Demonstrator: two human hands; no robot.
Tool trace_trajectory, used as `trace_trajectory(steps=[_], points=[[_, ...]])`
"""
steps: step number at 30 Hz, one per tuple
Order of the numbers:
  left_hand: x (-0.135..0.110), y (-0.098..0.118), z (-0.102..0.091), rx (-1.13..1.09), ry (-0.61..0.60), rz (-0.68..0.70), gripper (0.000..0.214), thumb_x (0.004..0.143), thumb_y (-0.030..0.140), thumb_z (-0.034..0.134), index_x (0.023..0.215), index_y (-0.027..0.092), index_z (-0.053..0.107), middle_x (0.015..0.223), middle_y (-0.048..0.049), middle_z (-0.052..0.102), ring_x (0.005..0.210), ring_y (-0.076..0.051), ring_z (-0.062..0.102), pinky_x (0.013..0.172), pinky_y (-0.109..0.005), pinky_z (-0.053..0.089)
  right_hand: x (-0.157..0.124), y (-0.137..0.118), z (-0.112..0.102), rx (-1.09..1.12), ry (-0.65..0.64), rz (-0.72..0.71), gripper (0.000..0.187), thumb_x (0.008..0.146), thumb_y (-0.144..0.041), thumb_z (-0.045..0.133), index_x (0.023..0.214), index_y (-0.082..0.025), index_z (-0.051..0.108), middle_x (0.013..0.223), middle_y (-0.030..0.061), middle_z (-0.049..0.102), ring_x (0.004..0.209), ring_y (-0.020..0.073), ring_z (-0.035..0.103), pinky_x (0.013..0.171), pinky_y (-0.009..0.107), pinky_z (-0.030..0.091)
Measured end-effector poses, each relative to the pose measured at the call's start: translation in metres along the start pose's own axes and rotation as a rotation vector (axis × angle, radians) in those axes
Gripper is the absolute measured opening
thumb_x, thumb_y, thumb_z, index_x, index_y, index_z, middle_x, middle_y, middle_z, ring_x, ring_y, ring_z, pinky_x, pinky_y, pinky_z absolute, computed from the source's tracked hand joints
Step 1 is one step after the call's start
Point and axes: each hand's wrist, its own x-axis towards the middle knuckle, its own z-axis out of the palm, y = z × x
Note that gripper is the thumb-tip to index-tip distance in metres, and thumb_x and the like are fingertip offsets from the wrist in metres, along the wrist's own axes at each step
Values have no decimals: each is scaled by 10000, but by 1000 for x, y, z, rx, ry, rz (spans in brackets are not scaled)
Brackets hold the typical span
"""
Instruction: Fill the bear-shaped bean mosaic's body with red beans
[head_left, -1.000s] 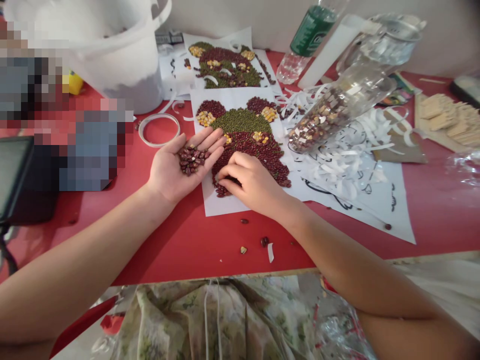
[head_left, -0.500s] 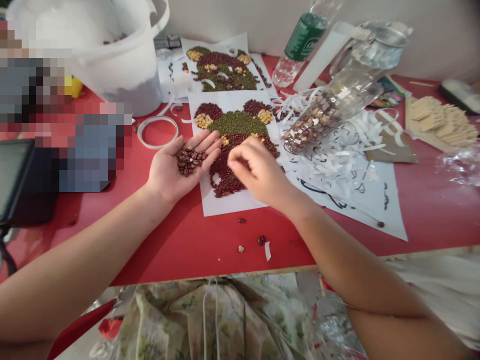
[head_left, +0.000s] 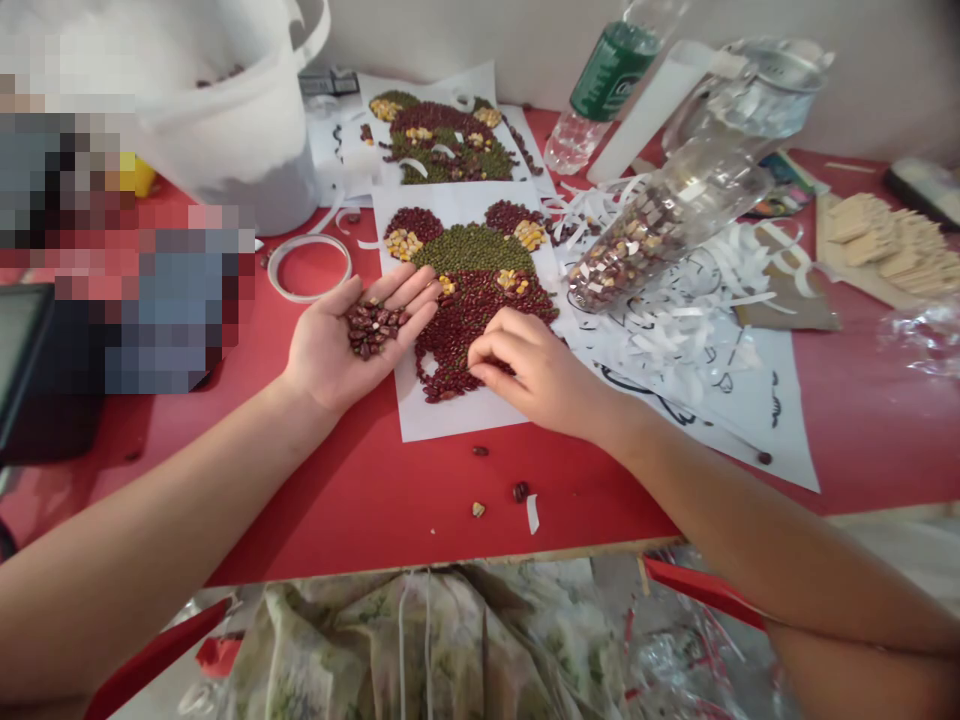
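My left hand [head_left: 352,338] lies palm up on the red table [head_left: 360,500], cupped round a small heap of dark red beans [head_left: 373,325]. My right hand [head_left: 536,372] rests on the lower right part of a bean mosaic [head_left: 469,300] glued on white paper. Its fingertips are pinched together at the red bean area; whether a bean is between them is hidden. The mosaic shows a bear-like shape in red beans, green beans and corn kernels.
A second bean mosaic [head_left: 442,135] lies behind the first. A tipped plastic bottle of mixed seeds [head_left: 660,235], a green-labelled bottle [head_left: 600,85], a white bucket [head_left: 225,110], a white ring [head_left: 309,267], paper strips [head_left: 675,320] and loose beans [head_left: 519,491] surround them.
My right hand lifted off the mosaic toward the beans in my left palm, then came back down onto the mosaic's lower right. My left hand stayed cupped.
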Motion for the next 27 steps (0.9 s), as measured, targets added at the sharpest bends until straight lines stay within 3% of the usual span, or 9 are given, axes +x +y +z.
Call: trace_trajectory(steps=[5,12,21,27], points=[[1,1,-1,-7,-2,-9,528,1044,302,244,1533,116,314,1407,-98,626,1296,-175,595,1059,-269,513,-6,-3,14,-185,48,-130,180,993,-198,481,879,-183,620,823,25,570,794,158,520,789,318,366],[2,2,0,-29,12,-21,531,1047,305,239,1540,118,300,1417,-98,617,1295,-179,595,1053,-269,516,-12,-1,6,-211,131,-207,198,941,-111,517,935,-180,702,767,13,557,743,146,487,752,322,376],[1,2,1,-17,17,-12,529,1044,293,220,1549,149,289,1441,-76,599,1352,-184,539,1087,-296,488,-14,0,-3,-304,41,-315,226,900,-149,567,1024,-180,754,680,8,550,681,160,385,682,339,307],[1,1,1,-19,8,-12,529,1040,292,231,1541,132,290,1438,-94,600,1333,-184,559,1070,-285,501,-13,0,1,-226,37,-267,169,905,-162,582,983,-182,731,713,5,586,699,153,444,695,325,325]])
